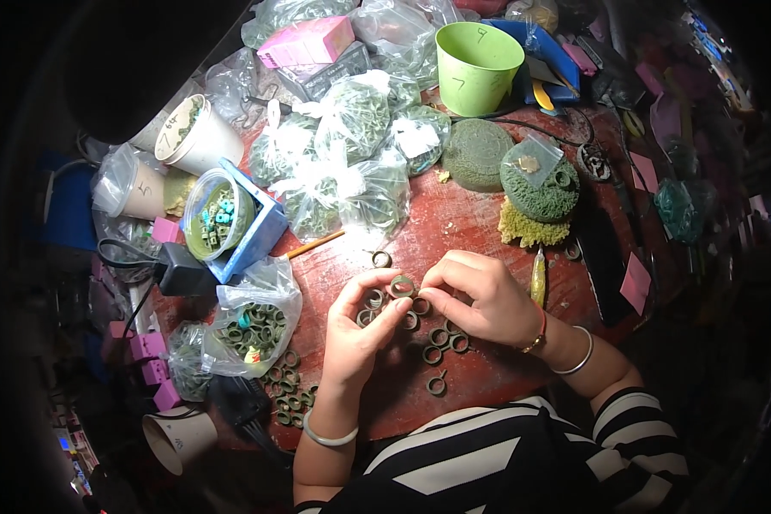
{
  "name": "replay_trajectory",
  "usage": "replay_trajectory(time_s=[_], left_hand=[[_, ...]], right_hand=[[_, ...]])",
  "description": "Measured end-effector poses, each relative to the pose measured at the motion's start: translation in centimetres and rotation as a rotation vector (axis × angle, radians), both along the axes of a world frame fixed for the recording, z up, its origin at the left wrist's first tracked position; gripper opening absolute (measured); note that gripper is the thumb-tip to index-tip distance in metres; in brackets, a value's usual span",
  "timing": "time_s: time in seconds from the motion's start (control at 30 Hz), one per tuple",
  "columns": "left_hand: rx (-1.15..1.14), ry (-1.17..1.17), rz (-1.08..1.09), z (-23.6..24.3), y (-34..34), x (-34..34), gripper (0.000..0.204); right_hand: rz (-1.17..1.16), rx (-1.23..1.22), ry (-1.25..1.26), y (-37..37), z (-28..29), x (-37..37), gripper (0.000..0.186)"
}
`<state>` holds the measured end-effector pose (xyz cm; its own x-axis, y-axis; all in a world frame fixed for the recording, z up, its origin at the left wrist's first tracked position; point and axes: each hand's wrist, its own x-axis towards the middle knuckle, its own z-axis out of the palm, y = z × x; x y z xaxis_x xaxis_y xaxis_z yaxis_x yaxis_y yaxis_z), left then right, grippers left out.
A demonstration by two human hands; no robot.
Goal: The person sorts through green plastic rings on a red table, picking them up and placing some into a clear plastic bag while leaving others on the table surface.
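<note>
Between the thumb and fingertips of my left hand (355, 330) is a small dark green ring (402, 280), held up over the table. My right hand (480, 295) is closed in a pinch close beside that ring; whatever sits between its fingertips is too small to make out. Under and around both hands lie several loose green rings (438, 336) on the worn red tabletop (454, 227). Another ring (381, 259) rests just beyond my left fingertips. To the left of my left forearm spreads a group of similar rings (291, 398), beside an open plastic bag (261, 330) full of them.
Knotted clear bags (351, 163) fill the far middle. A green bucket (478, 73) stands behind two rough green domes (540, 184). On the left are a blue tray (270, 224), a round tub (199, 248) and white cups (210, 141). A yellow-handled tool (538, 278) lies near my right hand.
</note>
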<state>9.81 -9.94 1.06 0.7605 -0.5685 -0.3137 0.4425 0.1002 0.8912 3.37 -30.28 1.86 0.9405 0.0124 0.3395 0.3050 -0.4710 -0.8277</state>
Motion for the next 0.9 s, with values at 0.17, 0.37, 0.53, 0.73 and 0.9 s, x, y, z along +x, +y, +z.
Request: replay_trajectory(time_s=[0.17,0.37,0.53,0.73,0.9], left_hand=[[-0.003,-0.078,-0.052,0.0,-0.2,-0.2,0.042],[0.043,-0.071,-0.024,-0.2,0.2,-0.2,0.038],[-0.054,-0.003,0.064,-0.4,0.4,0.0,0.035],[-0.133,0.160,0.091,0.1,0.1,0.3,0.023],[-0.372,0.263,0.029,-1.4,1.3,1.3,0.007]], right_hand=[[0.049,0.093,0.085,-0.2,-0.2,0.3,0.010],[0.128,0.106,0.136,-0.5,-0.8,0.5,0.015],[0.159,-0.276,0.152,-0.2,-1.1,-0.4,0.036],[0.059,-0.381,0.027,0.0,-1.2,-0.4,0.033],[0.036,-0.022,0.035,0.2,0.2,0.0,0.028]])
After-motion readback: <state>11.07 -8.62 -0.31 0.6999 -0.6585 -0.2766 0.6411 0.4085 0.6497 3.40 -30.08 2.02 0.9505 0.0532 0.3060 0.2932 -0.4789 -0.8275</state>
